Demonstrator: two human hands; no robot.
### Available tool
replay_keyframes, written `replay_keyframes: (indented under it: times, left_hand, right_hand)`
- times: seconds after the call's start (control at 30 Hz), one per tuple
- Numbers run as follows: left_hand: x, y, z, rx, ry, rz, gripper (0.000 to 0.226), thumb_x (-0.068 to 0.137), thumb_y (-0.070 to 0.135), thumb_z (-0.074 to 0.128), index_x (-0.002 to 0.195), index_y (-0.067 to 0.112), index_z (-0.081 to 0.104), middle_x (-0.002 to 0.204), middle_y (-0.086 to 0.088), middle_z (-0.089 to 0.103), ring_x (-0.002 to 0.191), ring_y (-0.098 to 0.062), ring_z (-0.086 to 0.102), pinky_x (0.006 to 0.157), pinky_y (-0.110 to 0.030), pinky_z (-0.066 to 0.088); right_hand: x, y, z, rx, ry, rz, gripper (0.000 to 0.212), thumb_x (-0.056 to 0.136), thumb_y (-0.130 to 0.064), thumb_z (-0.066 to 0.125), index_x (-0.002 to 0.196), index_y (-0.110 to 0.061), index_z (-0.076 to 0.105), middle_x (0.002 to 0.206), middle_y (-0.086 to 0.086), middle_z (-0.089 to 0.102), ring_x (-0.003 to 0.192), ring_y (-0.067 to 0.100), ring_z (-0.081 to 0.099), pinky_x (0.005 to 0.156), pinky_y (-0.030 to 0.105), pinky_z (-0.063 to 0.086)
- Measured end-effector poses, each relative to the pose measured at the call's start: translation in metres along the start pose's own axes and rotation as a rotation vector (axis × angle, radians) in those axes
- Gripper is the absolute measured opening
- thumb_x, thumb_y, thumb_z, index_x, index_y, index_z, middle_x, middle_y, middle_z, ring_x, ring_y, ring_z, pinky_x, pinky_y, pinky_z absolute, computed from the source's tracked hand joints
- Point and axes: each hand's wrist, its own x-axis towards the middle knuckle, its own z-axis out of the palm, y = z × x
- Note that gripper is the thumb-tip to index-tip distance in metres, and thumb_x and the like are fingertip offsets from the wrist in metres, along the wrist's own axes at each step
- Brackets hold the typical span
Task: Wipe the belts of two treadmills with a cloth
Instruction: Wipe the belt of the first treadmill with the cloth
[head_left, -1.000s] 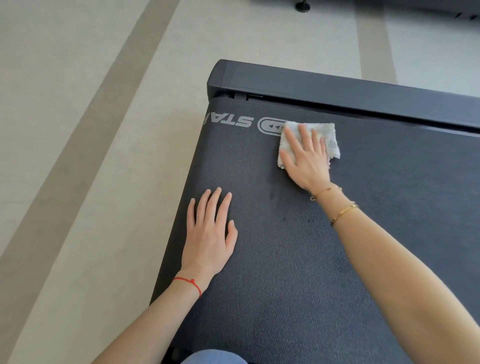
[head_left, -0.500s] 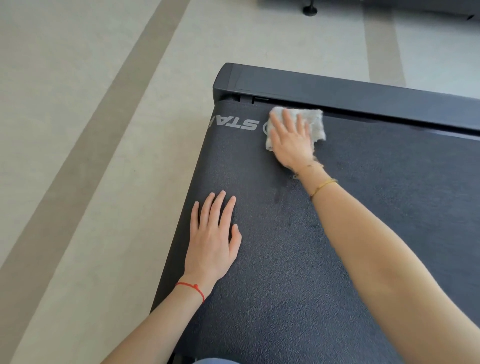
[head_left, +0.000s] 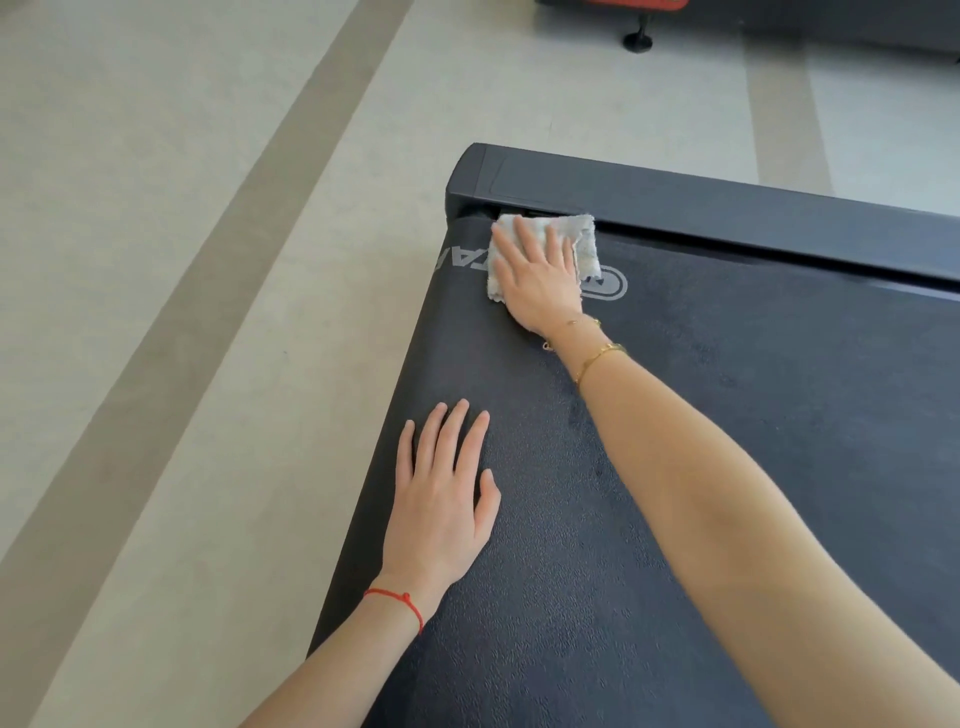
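Cloth (head_left: 584, 244) under right-hand fingers (head_left: 524, 244)

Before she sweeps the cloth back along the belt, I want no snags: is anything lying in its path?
Nothing loose lies on the belt. The right hand presses the cloth at the far end; only the left hand rests nearer, by the left edge.

From my feed, the right hand (head_left: 540, 280) covers most of the cloth (head_left: 584, 244) and the middle of the belt's printed logo (head_left: 613, 285), so I can't read it. The treadmill belt (head_left: 727, 467) runs off the right and bottom edges. A dark machine (head_left: 727, 15) is cut off at the top
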Motion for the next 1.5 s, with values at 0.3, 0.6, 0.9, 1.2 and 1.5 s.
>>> replay_keyframes:
  times: [0.3,0.6,0.9,1.2,1.5]
  left_hand:
    - [0.000,-0.002,0.002,-0.029,0.021,0.011,0.054,0.097,0.034,0.036,0.149,0.018,0.039,0.156,-0.005,0.036,0.146,-0.026,0.030,0.117,-0.054,0.027]
    - [-0.001,-0.003,0.000,-0.047,0.036,0.002,0.053,0.097,0.035,0.035,0.148,0.019,0.041,0.155,-0.004,0.039,0.145,-0.025,0.032,0.117,-0.054,0.028]
    - [0.000,-0.002,-0.001,-0.079,0.070,0.005,0.052,0.096,0.031,0.037,0.145,0.015,0.046,0.154,-0.004,0.040,0.144,-0.025,0.033,0.118,-0.053,0.025]
    - [-0.002,-0.001,-0.004,-0.141,0.110,0.002,0.050,0.094,0.027,0.037,0.140,0.011,0.052,0.150,-0.006,0.045,0.142,-0.026,0.037,0.119,-0.052,0.025]
    - [-0.004,0.000,-0.003,-0.191,0.157,0.011,0.044,0.092,0.013,0.050,0.135,0.006,0.055,0.146,-0.010,0.050,0.139,-0.029,0.040,0.118,-0.053,0.026]
  right_hand:
    - [-0.013,0.006,0.007,-0.200,-0.052,-0.363,0.053,0.105,-0.042,0.021,0.156,-0.036,0.006,0.165,-0.004,0.006,0.150,0.034,0.002,0.120,0.054,-0.002]
    - [-0.045,-0.009,0.013,-0.089,-0.043,-0.341,0.050,0.107,-0.036,0.017,0.156,-0.034,0.009,0.165,-0.004,0.006,0.150,0.037,0.001,0.121,0.050,-0.002]
    - [-0.034,0.056,-0.013,-0.077,-0.032,0.016,0.052,0.106,-0.038,0.014,0.156,-0.033,0.002,0.165,-0.001,-0.002,0.151,0.032,-0.006,0.120,0.049,-0.005]
    - [-0.166,0.049,0.011,-0.130,-0.073,-0.377,0.052,0.105,-0.039,0.011,0.156,-0.033,0.007,0.164,-0.005,0.008,0.151,0.028,0.003,0.122,0.046,0.002]
    - [-0.166,0.042,0.013,-0.044,-0.011,-0.066,0.051,0.105,-0.041,0.013,0.155,-0.038,0.004,0.165,-0.005,0.000,0.151,0.031,-0.008,0.121,0.047,-0.008]
